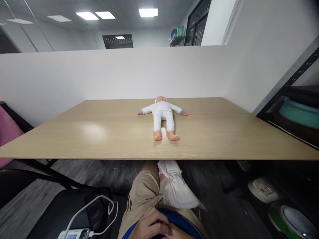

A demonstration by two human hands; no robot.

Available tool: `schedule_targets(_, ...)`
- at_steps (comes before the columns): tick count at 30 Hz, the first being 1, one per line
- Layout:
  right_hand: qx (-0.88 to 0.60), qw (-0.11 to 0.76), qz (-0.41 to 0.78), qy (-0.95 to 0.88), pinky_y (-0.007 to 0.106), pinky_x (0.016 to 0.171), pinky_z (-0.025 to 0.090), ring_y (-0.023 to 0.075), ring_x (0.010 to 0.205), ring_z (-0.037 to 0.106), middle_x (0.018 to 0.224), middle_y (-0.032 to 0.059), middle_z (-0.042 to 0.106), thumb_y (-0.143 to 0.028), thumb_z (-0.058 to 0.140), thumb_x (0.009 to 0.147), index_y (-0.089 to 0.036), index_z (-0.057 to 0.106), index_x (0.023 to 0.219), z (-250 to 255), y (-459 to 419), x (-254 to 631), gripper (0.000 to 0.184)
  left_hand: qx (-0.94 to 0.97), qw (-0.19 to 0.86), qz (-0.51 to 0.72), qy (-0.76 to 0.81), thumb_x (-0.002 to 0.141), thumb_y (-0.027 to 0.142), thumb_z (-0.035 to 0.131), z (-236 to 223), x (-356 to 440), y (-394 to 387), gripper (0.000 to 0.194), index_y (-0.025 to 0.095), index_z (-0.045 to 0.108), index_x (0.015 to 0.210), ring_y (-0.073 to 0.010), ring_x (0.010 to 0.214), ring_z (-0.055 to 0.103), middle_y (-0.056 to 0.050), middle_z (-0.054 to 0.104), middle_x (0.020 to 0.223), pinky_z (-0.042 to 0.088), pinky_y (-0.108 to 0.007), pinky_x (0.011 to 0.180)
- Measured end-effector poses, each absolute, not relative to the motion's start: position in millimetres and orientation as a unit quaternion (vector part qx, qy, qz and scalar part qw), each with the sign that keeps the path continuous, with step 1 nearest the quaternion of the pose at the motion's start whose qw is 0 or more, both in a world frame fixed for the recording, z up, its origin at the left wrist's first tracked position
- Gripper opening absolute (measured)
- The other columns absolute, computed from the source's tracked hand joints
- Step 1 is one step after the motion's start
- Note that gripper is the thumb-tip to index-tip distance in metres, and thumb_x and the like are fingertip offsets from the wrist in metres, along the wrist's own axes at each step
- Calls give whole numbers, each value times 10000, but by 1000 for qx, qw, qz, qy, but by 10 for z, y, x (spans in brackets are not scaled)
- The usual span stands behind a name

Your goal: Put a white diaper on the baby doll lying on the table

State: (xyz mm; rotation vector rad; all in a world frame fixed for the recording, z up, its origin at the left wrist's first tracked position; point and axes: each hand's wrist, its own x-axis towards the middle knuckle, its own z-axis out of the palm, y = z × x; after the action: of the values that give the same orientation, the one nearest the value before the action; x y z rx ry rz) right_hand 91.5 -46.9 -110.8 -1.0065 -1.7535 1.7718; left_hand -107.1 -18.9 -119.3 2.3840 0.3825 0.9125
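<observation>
Low in the head view, my left hand [152, 223] rests in my lap against a blue garment. Its fingers are curled and closed, with no object showing in them. My right hand [179, 233] meets it at the bottom edge; its fingers are mostly hidden. A white disposable diaper [178, 187] lies over my thigh, just beyond the hands and apart from them. On the tabletop lies a baby doll [163, 111] on its back, arms spread and feet towards me. It wears a white suit with blue cuffs and a patterned cap.
The wooden table [112, 142] spans the view, with a white partition [149, 73] behind it. At lower left, a black chair [67, 205] carries a power strip [74, 234] with a white cable. Shelving [286, 79] with a teal item stands at right.
</observation>
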Motion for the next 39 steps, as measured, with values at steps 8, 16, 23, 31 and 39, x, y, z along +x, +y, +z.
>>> schedule_targets(8, -321, 237, 651, -646, 435, 1290, 425, 302, 1404, 599, 1402, 66, 722, -640, 676, 1017, -300, 768, 1367, -1058, -518, 1054, 497, 892, 295, 316, 130, 1081, 372, 734, -1165, -1031, -161, 201, 234, 691, 1220, -174, 1066, 702, -64, 763, 1181, 539, -275, 926)
schedule_targets(16, -321, 243, 682, -611, 440, 1330, 362, 326, 1508, 544, 1542, 64, 668, -585, 816, 919, -289, 757, 1389, -881, -629, 1157, 559, 890, 315, 264, 197, 1077, 378, 737, -791, -965, -224, 148, 232, 727, 1093, -171, 1069, 680, -50, 751, 1223, 518, -295, 952)
schedule_targets(23, -342, 237, 757, -503, 429, 1263, 462, 326, 1476, 591, 1461, 50, 713, -361, 788, 882, -269, 739, 1446, -686, -667, 1151, 574, 875, 325, 296, 201, 1103, 362, 697, -898, -915, -243, 151, 212, 694, 1122, -179, 1067, 680, -72, 752, 1229, 528, -295, 905)
schedule_targets(31, -314, 262, 760, -506, 443, 1235, 500, 317, 1413, 637, 1525, 49, 670, -446, 846, 873, -283, 771, 1405, -888, -671, 1129, 562, 890, 271, 314, 190, 1105, 326, 699, -924, -921, -238, 141, 245, 716, 1219, -178, 965, 674, -42, 795, 1173, 454, -317, 831)
schedule_targets(39, -413, 191, 708, -539, 459, 1263, 422, 368, 1432, 600, 1439, 100, 721, -648, 765, 927, -220, 807, 1327, -830, -678, 1287, 588, 821, 367, 380, 216, 1058, 392, 770, -962, -866, -252, 315, 210, 545, 932, -158, 974, 683, -42, 764, 1089, 494, -278, 862)
